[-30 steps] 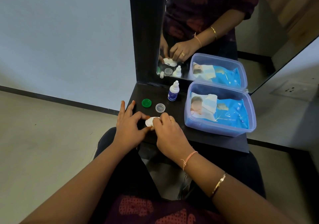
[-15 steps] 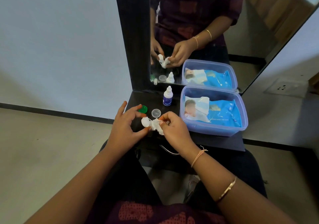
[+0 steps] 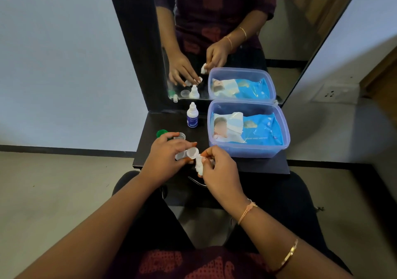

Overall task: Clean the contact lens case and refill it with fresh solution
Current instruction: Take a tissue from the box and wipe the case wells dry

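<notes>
Lens case: the contact lens case [image 3: 186, 153] is held above the front edge of the dark shelf [image 3: 253, 164], both wells open and facing up.
Left hand: the left hand [image 3: 165, 158] pinches the case, fingers closed over its left well and far edge.
Right hand: the right hand [image 3: 221, 171] pinches a small wad of white tissue [image 3: 199, 165], which touches the case's right well.
How it handles: judged light, stiff, smooth plastic, likely slippery if wet; best held by the bridge and rim so the wells stay clear.
Tissue: soft and crushable, easy to twist into a well.
Caps: a green cap [image 3: 161, 133] and a clear cap [image 3: 180, 136] sit near the shelf's left edge, partly behind the left hand.
Solution: the solution bottle [image 3: 192, 116] stands upright near the back edge, just left of the blue tub [image 3: 247, 152].
Doubt: whether the wells are dry cannot be told.
</notes>
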